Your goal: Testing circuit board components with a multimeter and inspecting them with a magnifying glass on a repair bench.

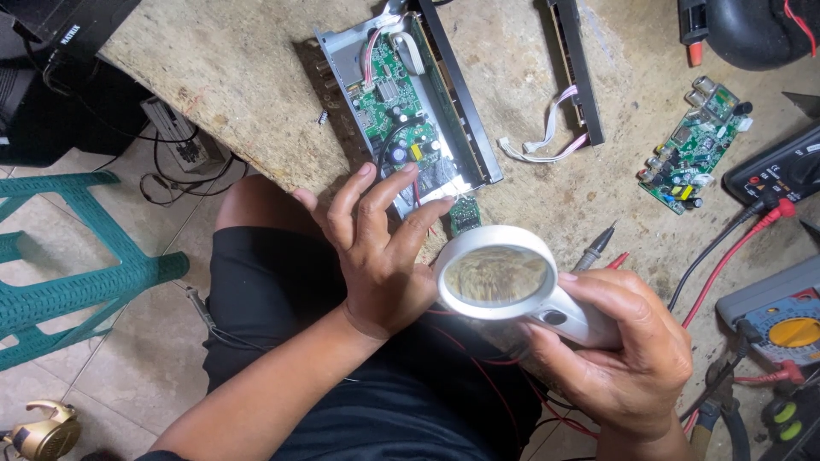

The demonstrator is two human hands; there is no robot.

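My right hand (628,350) grips the handle of a white round magnifying glass (500,273), held above the table's near edge. My left hand (380,248) has its fingers spread and rests on the near end of an opened metal electronics box (410,94) with green circuit boards inside. A small green circuit board (465,213) sits just beyond the lens, near my left fingertips; whether the fingers pinch it I cannot tell.
A loose green circuit board (696,149) lies at the right. A black front panel strip (576,64) with white ribbon wires lies at the top. Multimeters (781,166) with red and black probe leads (598,248) occupy the right edge. A green plastic stool (60,273) stands on the floor at left.
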